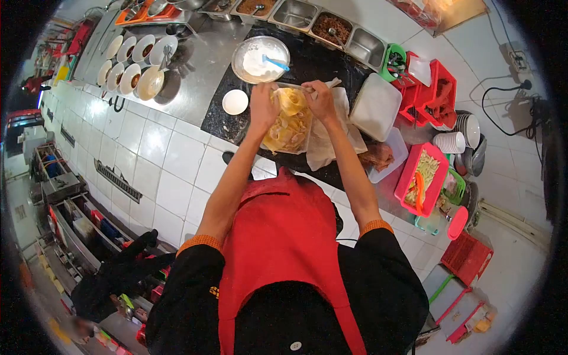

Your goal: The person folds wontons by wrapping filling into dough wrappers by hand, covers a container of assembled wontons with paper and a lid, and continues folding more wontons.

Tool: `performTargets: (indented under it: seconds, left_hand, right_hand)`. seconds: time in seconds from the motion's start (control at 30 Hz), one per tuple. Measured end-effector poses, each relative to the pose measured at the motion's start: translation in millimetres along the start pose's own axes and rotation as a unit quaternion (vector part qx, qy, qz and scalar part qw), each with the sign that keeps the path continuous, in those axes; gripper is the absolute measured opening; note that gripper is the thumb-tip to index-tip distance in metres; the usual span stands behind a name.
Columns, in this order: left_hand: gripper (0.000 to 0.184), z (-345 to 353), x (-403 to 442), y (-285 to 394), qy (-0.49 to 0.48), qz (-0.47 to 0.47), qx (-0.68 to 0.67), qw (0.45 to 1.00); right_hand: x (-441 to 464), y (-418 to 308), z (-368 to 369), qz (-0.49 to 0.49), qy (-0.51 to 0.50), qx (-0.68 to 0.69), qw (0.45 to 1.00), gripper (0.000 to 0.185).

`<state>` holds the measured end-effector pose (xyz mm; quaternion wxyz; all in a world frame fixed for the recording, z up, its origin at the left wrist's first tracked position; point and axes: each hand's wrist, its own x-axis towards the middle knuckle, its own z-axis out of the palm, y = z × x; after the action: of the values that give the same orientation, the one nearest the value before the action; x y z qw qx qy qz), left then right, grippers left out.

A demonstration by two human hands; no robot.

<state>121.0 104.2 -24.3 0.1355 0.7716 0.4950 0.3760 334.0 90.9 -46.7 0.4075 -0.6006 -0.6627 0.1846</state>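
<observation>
A clear container (309,135) full of yellow noodle-like strips (287,135) stands on the black work surface in front of me. At its far left corner is my left hand (264,106), its fingers bent over the rim. My right hand (321,102) is closed at the far right corner, at the edge of a pale cloth (337,127) that hangs beside the container. Just beyond the hands lies a metal bowl (241,62) of white powder with a blue-handled tool (276,63) in it. A small white bowl (235,102) sits to the left.
White bowls (150,83) stand in rows on the steel counter at left. Metal trays (367,47) line the back. Right are a white lid (376,105), red baskets (435,89) and a pink tray (408,174). Another person (112,278) is at lower left.
</observation>
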Motion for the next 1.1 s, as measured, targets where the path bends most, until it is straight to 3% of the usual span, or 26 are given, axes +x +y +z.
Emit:
performTargets:
  seconds: [0.13, 0.27, 0.33, 0.37, 0.43, 0.5, 0.57, 0.73, 0.87, 1.03, 1.1]
  left_hand:
    - [0.028, 16, -28, 4, -0.078, 0.022, 0.050, 0.995]
    - [0.027, 2, -34, 7, -0.009, 0.012, -0.035, 0.999]
    - [0.025, -1, -44, -2, -0.022, 0.086, -0.060, 0.994]
    - [0.025, -5, -53, -5, -0.021, 0.078, -0.058, 0.995]
    - [0.024, -21, -55, -4, 0.033, 0.045, -0.109, 0.993]
    - [0.020, -40, -67, 6, 0.051, 0.027, -0.123, 0.991]
    - [0.018, -54, -90, 18, -0.093, -0.190, -0.172, 0.962]
    - [0.026, -41, -126, 11, -0.164, -0.120, -0.111, 0.973]
    - [0.032, -29, -119, 8, -0.133, -0.125, -0.132, 0.974]
    - [0.040, -15, -123, 0, -0.121, -0.076, -0.136, 0.980]
    - [0.043, -13, -120, -5, -0.116, -0.073, -0.144, 0.980]
  right_hand:
    - [-28, -22, 11, -0.101, -0.017, 0.021, 0.995, 0.021]
    - [-52, -45, 11, -0.084, -0.021, 0.030, 0.996, 0.023]
    - [-64, -56, 12, -0.117, -0.004, -0.026, 0.993, 0.022]
    - [-69, -62, 12, -0.117, -0.012, -0.023, 0.993, 0.022]
    - [-68, -76, 8, -0.101, 0.023, -0.023, 0.994, 0.020]
    - [-67, -69, 12, -0.111, -0.028, -0.039, 0.993, 0.020]
    - [-70, -61, 15, -0.122, -0.077, -0.057, 0.988, 0.019]
    - [-56, -75, 14, -0.092, -0.045, 0.015, 0.995, 0.017]
    - [-20, -84, 5, -0.124, -0.014, -0.001, 0.992, 0.017]
    - [60, -60, 32, -0.141, -0.023, -0.084, 0.986, 0.013]
    - [82, -49, 52, -0.088, -0.062, -0.207, 0.972, 0.018]
